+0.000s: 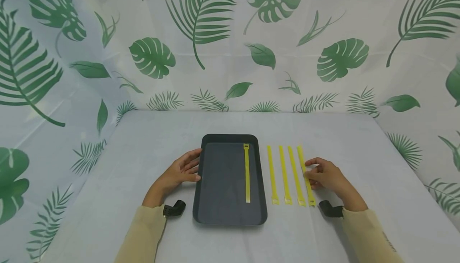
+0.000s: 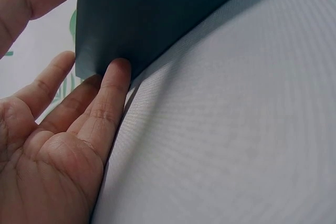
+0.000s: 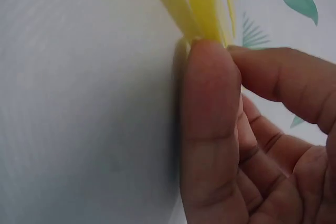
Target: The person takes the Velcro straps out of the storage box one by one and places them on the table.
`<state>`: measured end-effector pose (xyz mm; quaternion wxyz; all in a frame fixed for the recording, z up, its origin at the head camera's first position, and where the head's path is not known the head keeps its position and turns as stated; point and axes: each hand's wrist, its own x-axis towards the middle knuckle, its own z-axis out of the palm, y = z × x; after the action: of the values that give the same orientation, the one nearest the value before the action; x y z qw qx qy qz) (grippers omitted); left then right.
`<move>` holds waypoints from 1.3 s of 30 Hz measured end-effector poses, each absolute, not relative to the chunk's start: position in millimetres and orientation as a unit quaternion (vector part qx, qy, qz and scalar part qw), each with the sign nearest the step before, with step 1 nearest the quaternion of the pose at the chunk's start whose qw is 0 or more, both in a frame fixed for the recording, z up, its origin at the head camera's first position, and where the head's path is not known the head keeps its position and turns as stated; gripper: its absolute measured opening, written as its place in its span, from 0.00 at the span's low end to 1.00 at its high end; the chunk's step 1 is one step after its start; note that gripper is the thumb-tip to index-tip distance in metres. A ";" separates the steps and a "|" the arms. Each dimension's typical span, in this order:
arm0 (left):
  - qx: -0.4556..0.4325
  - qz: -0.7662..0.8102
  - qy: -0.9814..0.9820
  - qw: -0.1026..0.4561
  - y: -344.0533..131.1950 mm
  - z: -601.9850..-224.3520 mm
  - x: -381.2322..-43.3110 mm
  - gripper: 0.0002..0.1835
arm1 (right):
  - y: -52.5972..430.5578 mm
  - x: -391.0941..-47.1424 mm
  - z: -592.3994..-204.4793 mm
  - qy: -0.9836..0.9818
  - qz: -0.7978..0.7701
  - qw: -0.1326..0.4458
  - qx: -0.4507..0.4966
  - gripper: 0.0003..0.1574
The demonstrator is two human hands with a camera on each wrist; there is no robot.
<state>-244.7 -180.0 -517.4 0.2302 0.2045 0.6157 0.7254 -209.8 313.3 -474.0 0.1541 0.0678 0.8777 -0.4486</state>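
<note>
A dark grey tray [image 1: 223, 183] lies lengthwise before me, with one yellow cable tie [image 1: 247, 175] with a slotted head flat in its right part. My left hand [image 1: 177, 173] is at the tray's left side. In the left wrist view its extended fingers [image 2: 110, 90] touch the outer wall. To the right of the tray, several more yellow cable ties [image 1: 285, 175] lie side by side, heads toward me. My right hand [image 1: 325, 177] pinches the edge of the rightmost cable tie [image 1: 310, 193] between thumb [image 3: 210, 93] and index finger, close to the table.
A white cloth covers the table [image 1: 161, 135], and a leaf-print curtain [image 1: 215, 75] rises behind it and on both sides. Black wrist cameras [image 1: 175, 208] sit at both sleeve cuffs, close over the cloth.
</note>
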 end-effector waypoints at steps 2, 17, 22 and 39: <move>0.205 0.725 0.616 0.231 -180.3 -517.2 -244.7 0.57 | 310.7 -209.9 -473.0 0.886 -0.432 0.150 0.075 0.28; 0.199 0.718 0.627 0.229 -182.7 -518.0 -246.1 0.57 | 306.7 -212.0 -466.0 0.917 -0.363 0.142 0.083 0.28; 0.201 0.718 0.626 0.229 -183.9 -517.4 -246.6 0.56 | 303.3 -211.5 -460.7 0.929 -0.344 0.114 0.072 0.29; 0.205 0.717 0.625 0.230 -182.4 -519.6 -247.9 0.56 | 274.6 -214.5 -452.3 0.896 -0.429 0.074 -0.087 0.24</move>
<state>-247.9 -182.4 -519.6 0.2297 0.2053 0.6249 0.7173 -214.5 274.6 -452.3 0.0739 -0.0875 0.8959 -0.4292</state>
